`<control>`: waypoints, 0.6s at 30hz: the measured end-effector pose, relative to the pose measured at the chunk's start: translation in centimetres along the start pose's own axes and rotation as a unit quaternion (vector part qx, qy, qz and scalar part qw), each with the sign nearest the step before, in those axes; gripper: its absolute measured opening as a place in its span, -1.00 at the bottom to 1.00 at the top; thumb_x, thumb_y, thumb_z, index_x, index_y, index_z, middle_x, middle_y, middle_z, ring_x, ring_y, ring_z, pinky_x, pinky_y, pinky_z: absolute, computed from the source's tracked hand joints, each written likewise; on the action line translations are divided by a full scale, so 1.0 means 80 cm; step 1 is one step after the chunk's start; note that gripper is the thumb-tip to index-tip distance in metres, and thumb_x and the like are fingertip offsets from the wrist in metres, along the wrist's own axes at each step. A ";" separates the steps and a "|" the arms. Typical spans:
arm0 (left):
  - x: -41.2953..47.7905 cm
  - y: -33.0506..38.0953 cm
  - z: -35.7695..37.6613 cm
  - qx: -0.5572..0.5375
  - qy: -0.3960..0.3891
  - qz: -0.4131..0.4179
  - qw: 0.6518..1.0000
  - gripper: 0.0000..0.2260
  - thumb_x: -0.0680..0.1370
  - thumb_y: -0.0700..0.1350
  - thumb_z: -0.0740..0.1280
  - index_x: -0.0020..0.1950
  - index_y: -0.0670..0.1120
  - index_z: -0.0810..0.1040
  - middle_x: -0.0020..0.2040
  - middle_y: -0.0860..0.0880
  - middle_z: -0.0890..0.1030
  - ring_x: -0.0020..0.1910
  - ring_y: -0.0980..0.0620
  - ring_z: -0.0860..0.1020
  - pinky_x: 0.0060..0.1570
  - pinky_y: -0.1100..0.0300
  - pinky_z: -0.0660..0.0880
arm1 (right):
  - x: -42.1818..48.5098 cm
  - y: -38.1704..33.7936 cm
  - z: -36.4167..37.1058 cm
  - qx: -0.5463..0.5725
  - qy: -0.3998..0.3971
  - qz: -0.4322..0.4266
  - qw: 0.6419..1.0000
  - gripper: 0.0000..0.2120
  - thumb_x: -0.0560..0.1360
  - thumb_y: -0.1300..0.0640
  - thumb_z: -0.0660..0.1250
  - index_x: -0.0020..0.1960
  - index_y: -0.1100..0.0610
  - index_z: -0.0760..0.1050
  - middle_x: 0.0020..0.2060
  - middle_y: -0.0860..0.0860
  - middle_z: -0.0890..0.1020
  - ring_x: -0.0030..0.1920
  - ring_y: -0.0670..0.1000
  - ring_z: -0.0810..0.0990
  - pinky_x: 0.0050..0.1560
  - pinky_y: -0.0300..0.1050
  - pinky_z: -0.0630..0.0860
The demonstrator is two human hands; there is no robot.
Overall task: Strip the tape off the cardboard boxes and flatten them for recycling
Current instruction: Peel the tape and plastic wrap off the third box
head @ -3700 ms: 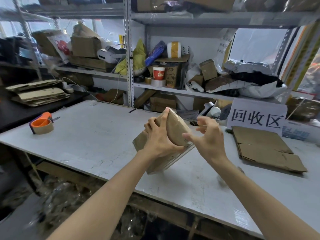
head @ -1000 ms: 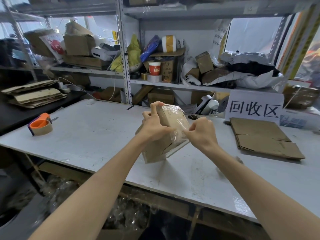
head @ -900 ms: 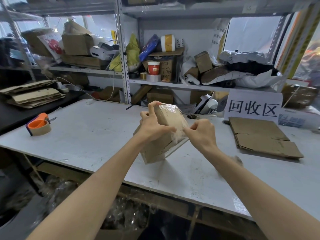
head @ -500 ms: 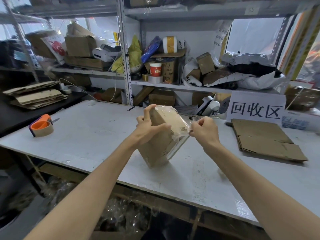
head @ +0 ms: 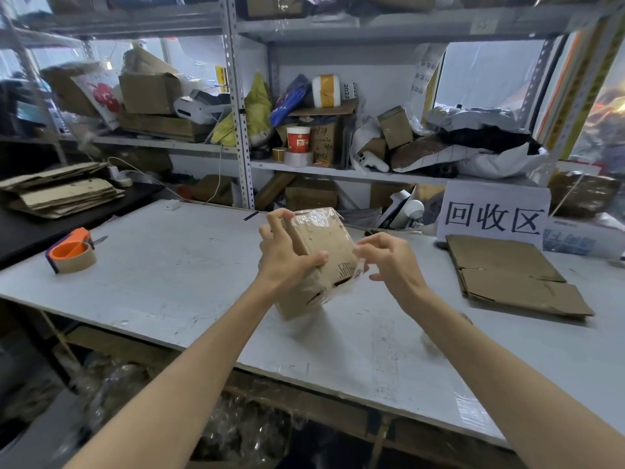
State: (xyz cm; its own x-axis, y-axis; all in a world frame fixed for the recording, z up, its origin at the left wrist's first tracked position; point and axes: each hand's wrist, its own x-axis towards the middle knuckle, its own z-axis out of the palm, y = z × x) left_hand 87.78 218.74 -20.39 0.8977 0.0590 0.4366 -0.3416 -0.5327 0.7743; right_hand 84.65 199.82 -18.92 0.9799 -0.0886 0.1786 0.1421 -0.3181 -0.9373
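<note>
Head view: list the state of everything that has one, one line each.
Small brown cardboard box: unflattened, tilted.
Clear tape: partly peeled at the box's right edge.
Left hand: grips the box.
Right hand: pinches the loose tape.
Flattened brown cardboard sheet: lying flat.
Orange tape dispenser: resting untouched.

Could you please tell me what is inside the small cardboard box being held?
Its contents are hidden: the cardboard box is closed, with clear tape over it. The left hand grips it; the right hand pinches the tape's loose edge.
</note>
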 end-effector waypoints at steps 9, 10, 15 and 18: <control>-0.006 0.004 -0.003 0.049 -0.048 0.033 0.997 -0.20 0.27 0.01 0.64 0.26 0.08 0.14 0.19 0.02 0.20 0.24 -0.02 0.35 0.33 -0.11 0.43 | 0.004 0.018 0.006 -0.193 0.022 -0.006 0.981 -0.61 0.16 0.05 0.65 -0.12 0.14 0.58 -0.26 0.03 0.65 -0.24 -0.04 0.62 -0.19 -0.08 0.62; -0.007 0.004 -0.003 0.053 -0.048 0.035 0.997 -0.14 0.22 0.04 0.67 0.28 0.08 0.13 0.20 0.02 0.20 0.26 -0.04 0.36 0.34 -0.10 0.42 | 0.004 0.019 0.006 -0.190 0.027 -0.014 0.981 -0.63 0.15 0.09 0.66 -0.14 0.14 0.59 -0.29 0.03 0.65 -0.26 -0.05 0.62 -0.22 -0.11 0.61; -0.005 0.003 0.001 0.049 -0.046 0.051 0.996 -0.09 0.16 0.04 0.69 0.27 0.05 0.14 0.20 0.01 0.22 0.26 -0.07 0.41 0.33 -0.09 0.43 | 0.006 0.027 0.002 -0.171 0.043 -0.054 0.983 -0.84 0.26 0.31 0.55 -0.17 0.18 0.68 -0.32 0.06 0.68 -0.33 -0.12 0.62 -0.36 -0.32 0.52; -0.006 0.003 0.007 0.042 -0.040 0.061 0.996 -0.12 0.17 0.05 0.69 0.23 0.09 0.13 0.21 0.00 0.24 0.26 -0.07 0.42 0.33 -0.09 0.43 | 0.005 0.030 0.005 -0.182 0.066 -0.069 0.979 -0.88 0.29 0.34 0.45 -0.23 0.17 0.69 -0.40 0.00 0.65 -0.36 -0.11 0.60 -0.34 -0.24 0.51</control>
State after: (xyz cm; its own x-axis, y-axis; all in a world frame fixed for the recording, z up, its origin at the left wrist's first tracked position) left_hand 87.44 218.09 -20.70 0.8715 -0.0753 0.4846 -0.4273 -0.6014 0.6751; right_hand 85.46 199.42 -21.20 0.9245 -0.1350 0.3564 0.1897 -0.6481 -0.7375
